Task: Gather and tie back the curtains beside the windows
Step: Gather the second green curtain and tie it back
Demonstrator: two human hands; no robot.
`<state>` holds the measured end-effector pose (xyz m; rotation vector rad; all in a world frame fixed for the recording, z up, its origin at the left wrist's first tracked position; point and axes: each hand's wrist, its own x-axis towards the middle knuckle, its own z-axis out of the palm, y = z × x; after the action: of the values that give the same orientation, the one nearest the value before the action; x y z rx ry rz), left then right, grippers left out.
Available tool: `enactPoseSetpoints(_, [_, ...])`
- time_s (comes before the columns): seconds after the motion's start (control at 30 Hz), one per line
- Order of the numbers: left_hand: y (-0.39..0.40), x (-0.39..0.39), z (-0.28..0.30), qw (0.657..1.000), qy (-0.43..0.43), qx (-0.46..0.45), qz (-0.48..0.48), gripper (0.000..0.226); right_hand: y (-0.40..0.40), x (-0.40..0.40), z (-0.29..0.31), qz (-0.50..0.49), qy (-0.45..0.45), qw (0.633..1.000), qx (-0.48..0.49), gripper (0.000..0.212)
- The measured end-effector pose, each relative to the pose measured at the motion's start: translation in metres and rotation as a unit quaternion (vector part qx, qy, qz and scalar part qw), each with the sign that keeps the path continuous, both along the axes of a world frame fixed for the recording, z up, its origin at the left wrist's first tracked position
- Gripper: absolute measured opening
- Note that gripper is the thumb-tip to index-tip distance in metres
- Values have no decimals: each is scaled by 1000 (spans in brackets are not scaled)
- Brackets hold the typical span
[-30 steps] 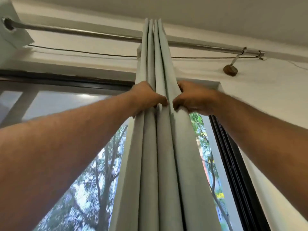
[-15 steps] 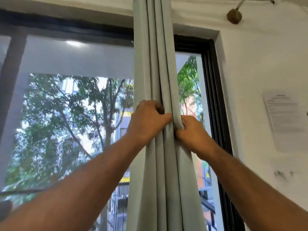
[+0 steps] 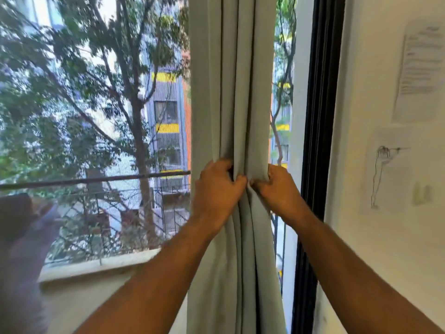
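Now: curtain bunched into a narrow column of upright pleats, hanging in front of the window near its right side, just left of the dark frame. Strip of glass visible between curtain and frame.

Left hand wrapped round the left side of the bundle, fingers curled behind the folds, thumb across the front. Right hand gripping the right side at the same height, fingers tucked into the outer pleat. Thumbs nearly meeting at the middle fold. Both clamped on cloth, neither empty.

Reason for the grip, as judged: squeezing from both sides keeps the pleats stacked and stops them fanning back across the glass. Same height on both sides probably marks the waist where a tie would go.

Pleats straight above the hands; below, slightly pinched and twisted, then looser toward the bottom edge of view.

No tie-back, cord or band seen on the curtain. Small hook-like fitting on the wall to the right, too blurred to be sure. Paper sheet pinned higher up.

Gathering looks done; tying not yet begun. Likely risk: letting go with one hand to reach for a tie, folds slipping loose.
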<state>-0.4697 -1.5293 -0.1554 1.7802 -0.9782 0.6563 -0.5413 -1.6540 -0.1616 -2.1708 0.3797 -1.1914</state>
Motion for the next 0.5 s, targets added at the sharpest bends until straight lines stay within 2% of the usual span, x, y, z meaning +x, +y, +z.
enactPoseSetpoints(0.13, [0, -1, -74, 998, 59, 34, 12, 12, 3, 2, -75, -15, 40, 998, 47, 19])
enactPoseSetpoints(0.23, [0, -2, -119, 994, 99, 50, 5, 26, 13, 0, -116, -21, 53, 996, 63, 18])
enactPoseSetpoints(0.33, [3, -5, -141, 994, 108, 21, -2, 38, 20, -3, -138, -15, 67, 995, 72, 19])
enactPoseSetpoints(0.4, [8, -5, -150, 994, 112, -3, 4, 47, 16, -8, -148, -48, 67, 993, 88, 21])
enactPoseSetpoints(0.5, [20, -3, -156, 992, 116, -29, 27, 55, 10, -26, -151, -146, -2, 982, 120, 24])
